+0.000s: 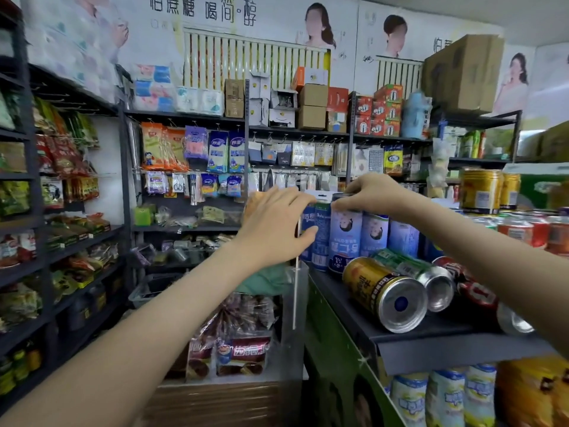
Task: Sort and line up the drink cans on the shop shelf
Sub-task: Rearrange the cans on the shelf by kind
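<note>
1. A gold can lies on its side at the front of the shelf, with a green can and a red can lying beside it.
2. The left hand, arm outstretched, curls thumb and fingers round the dark blue can at the end of the upright row.
3. The right hand pinches the top rim of the pale blue can from above.

small retail shop. dark metal racks line the walls, stocked with snack bags, packets hung on hooks and cardboard boxes stacked on top. drink cans crowd a shelf. advertising posters cover the upper wall.
</note>
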The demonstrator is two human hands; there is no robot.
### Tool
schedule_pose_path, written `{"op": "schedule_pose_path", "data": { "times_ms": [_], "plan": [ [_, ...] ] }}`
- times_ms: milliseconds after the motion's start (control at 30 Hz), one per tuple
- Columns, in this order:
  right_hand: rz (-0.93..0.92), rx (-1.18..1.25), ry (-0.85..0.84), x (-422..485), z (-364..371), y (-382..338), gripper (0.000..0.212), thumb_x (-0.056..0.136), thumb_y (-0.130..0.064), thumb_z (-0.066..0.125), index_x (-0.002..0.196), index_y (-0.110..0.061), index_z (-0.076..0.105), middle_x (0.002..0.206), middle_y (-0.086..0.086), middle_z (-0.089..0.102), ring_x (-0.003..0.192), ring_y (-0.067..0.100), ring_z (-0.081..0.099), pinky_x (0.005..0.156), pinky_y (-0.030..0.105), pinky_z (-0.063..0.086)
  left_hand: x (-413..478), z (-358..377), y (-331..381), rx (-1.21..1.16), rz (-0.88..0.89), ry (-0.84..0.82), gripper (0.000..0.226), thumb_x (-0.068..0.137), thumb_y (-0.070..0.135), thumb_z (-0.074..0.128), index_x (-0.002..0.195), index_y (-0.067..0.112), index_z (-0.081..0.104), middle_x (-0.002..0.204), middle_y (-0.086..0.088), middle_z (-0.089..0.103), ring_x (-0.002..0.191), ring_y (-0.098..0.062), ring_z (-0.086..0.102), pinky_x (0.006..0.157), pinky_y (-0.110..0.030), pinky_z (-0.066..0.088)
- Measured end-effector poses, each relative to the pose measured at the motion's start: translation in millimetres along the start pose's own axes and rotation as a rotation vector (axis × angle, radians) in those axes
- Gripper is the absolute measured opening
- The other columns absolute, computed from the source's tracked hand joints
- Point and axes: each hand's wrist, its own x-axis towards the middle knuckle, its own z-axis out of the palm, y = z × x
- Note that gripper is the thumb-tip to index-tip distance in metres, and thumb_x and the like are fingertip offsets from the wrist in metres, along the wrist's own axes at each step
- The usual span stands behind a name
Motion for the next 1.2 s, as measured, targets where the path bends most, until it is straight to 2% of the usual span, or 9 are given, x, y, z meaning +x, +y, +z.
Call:
{"op": "schedule_pose_path", "data": {
  "times_ms": [200,400,533,600,667,767,933,1033,1200],
  "plan": [
    [-0.028,0.133,0.115,0,-17,-3,0.056,0.076,-0.044,0.072,0.090,0.010,0.067,0.078,0.024,0.064,0.065,0.021,0.052,0.060,0.031,0.038,9,0,1,-0.057,0.001,0.019,0.045,0.091,0.043,0.050,0.132,0.024,0.047,0.133,0.008,0.051,0.128,-0.009,0.039,0.115,-0.032,0.007],
    [-0.045,0.371,0.341,-8,-45,-19,0.041,0.082,-0.033,0.070,0.095,0.006,0.067,0.087,0.014,0.069,0.073,0.014,0.063,0.067,0.030,0.052,23,1,0,-0.070,-0.066,0.066,0.061,0.085,0.057,0.053,0.134,0.021,0.045,0.137,0.003,0.048,0.130,-0.015,0.036,0.111,-0.033,0.017],
    [-0.008,0.788,0.332,-18,-58,-29,0.022,0.087,-0.026,0.066,0.088,-0.005,0.064,0.086,0.009,0.069,0.086,0.020,0.068,0.074,0.027,0.058,33,-1,1,-0.102,-0.190,0.070,0.072,0.080,0.066,0.053,0.135,0.021,0.043,0.144,-0.001,0.042,0.141,-0.016,0.018,0.114,-0.043,0.000],
    [0.004,0.970,0.322,-22,-61,-32,0.015,0.089,-0.023,0.063,0.086,-0.008,0.059,0.085,0.009,0.067,0.082,0.020,0.067,0.077,0.030,0.058,37,-6,3,-0.220,-0.235,0.091,0.067,0.080,0.063,0.056,0.131,0.021,0.044,0.140,-0.001,0.046,0.138,-0.015,0.027,0.114,-0.043,0.000],
    [0.021,1.109,0.288,-24,-63,-32,0.013,0.090,-0.022,0.062,0.087,-0.009,0.058,0.086,0.009,0.066,0.078,0.018,0.066,0.073,0.030,0.059,39,-13,2,-0.486,-0.230,0.142,0.053,0.081,0.053,0.062,0.120,0.022,0.046,0.125,0.007,0.056,0.121,-0.010,0.048,0.111,-0.037,0.020],
    [0.091,1.255,0.176,-25,-64,-26,0.016,0.089,-0.024,0.062,0.094,-0.009,0.060,0.095,0.011,0.068,0.082,0.020,0.069,0.069,0.031,0.059,35,-25,3,-0.930,-0.199,0.221,0.038,0.084,0.038,0.065,0.114,0.026,0.046,0.110,0.021,0.058,0.098,0.011,0.057,0.086,-0.012,0.044],
    [0.161,1.020,-0.014,-21,-51,-11,0.033,0.088,-0.040,0.058,0.097,-0.008,0.061,0.087,0.012,0.069,0.078,0.022,0.069,0.071,0.032,0.059,41,-39,6,-1.287,-0.239,0.363,0.021,0.089,0.023,0.061,0.106,0.026,0.050,0.109,0.006,0.062,0.099,-0.006,0.063,0.082,-0.023,0.054],
    [0.139,0.836,-0.118,-19,-47,-3,0.033,0.089,-0.036,0.059,0.104,-0.008,0.063,0.094,0.012,0.068,0.086,0.024,0.064,0.082,0.033,0.054,52,-51,5,-1.181,-0.338,0.323,0.020,0.089,0.022,0.063,0.107,0.017,0.055,0.104,0.000,0.064,0.096,-0.010,0.065,0.076,-0.026,0.057],
    [0.072,0.501,-0.045,-21,-50,6,0.025,0.094,-0.022,0.057,0.114,-0.006,0.059,0.105,0.012,0.067,0.099,0.024,0.064,0.085,0.029,0.053,62,-54,5,-0.808,-0.324,0.041,0.018,0.078,0.031,0.072,0.090,0.019,0.065,0.093,0.000,0.069,0.093,-0.020,0.066,0.081,-0.040,0.057]
  ]
}}
